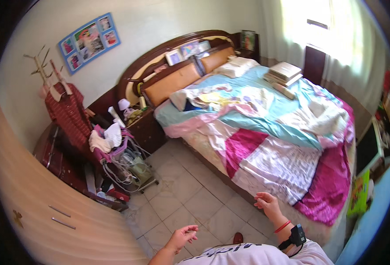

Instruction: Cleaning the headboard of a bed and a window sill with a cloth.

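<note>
My left hand (184, 237) hangs over the tiled floor at the lower middle, its fingers loosely bent and apart, holding nothing. Further right and a little higher, my right hand (268, 206) is in the air near the bed's front edge, fingers half curled with nothing seen in them. A red band and a black strapped device (297, 235) are on the right forearm. The nearest thing to that hand is the bed, with a rumpled magenta and white quilt (276, 170). Neither hand appears to touch anything.
A light blue sheet (256, 117) and crumpled bedding cover the bed; stacked boxes (285, 72) lie at its far side. At left stand a cart (137, 165), a coat rack with a red garment (67, 106) and a pale wardrobe (40, 194). Tiled floor (177, 176) lies between.
</note>
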A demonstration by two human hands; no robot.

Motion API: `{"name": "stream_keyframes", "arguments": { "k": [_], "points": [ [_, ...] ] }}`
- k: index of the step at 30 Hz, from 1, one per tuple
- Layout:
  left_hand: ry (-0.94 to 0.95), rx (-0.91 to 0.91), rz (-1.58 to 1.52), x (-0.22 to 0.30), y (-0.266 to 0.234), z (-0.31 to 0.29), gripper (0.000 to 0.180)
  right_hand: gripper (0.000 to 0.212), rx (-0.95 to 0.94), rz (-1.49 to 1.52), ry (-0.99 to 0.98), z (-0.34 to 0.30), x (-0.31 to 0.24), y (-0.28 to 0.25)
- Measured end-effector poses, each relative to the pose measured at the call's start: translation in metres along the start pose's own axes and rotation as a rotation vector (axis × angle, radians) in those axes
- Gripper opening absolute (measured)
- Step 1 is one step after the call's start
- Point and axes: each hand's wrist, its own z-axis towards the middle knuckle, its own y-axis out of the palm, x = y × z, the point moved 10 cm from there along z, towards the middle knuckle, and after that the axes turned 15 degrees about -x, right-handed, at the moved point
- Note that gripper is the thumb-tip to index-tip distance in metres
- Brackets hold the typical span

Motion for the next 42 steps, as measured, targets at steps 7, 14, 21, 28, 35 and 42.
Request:
{"name": "stream_keyframes", "arguments": {
  "k": [7,14,21,28,35,42],
  "points": [
    [0.017,0.199,-0.149,0.023,-0.103,0.022,0.031,0.037,-0.324,0.027,0.050,0.174,-0.044,0.109],
    [0.085,0.218,-0.241,0.072,-0.220,0.090,0.034,0.058,0.243,-0.139,-0.741,0.277,-0.214,0.099],
    [0.041,0.098,-0.201,0.148,-0.304,0.164,0.034,0.039,0.426,-0.317,-0.866,0.354,-0.319,0.117],
    [0.039,0.137,-0.051,0.214,-0.392,0.252,0.035,0.039,-0.073,-0.280,-0.113,0.537,-0.151,0.119],
    [0.006,0.331,0.049,0.308,-0.478,0.289,0.036,0.037,-0.258,-0.356,-0.093,0.674,-0.164,0.160],
    [-0.005,0.567,0.434,0.405,-0.598,0.300,0.047,0.035,-0.289,-0.201,0.010,0.734,-0.163,0.156]
  ]
}}
